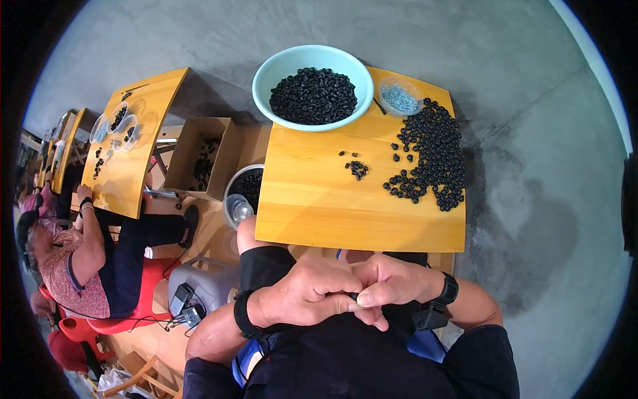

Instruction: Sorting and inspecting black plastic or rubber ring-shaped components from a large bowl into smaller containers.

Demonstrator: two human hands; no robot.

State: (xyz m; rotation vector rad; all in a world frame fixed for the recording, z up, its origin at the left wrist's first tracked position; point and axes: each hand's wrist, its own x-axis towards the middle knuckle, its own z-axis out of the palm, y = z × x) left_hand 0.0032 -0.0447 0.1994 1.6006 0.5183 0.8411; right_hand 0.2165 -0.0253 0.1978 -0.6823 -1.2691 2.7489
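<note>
Over my lap, just off the near edge of the yellow wooden table (312,223), my left hand (311,290) and my right hand (397,282) meet. Thumbs and fingers of both are pinched together on a small black part (353,295). Most of that part is hidden by the fingertips, so its exact shape does not show. On the tabletop lies a little cluster of small black pieces (359,170). To its right spreads a large group of round black knob-like pieces (435,149).
At the table's far side stand a pale blue basin (262,83) of small black parts and a clear tub (401,98) of silvery metal pieces. Left of it are a cardboard box (176,163) and a metal bowl (229,199). Another person (73,266) sits at a table (143,143) farther left.
</note>
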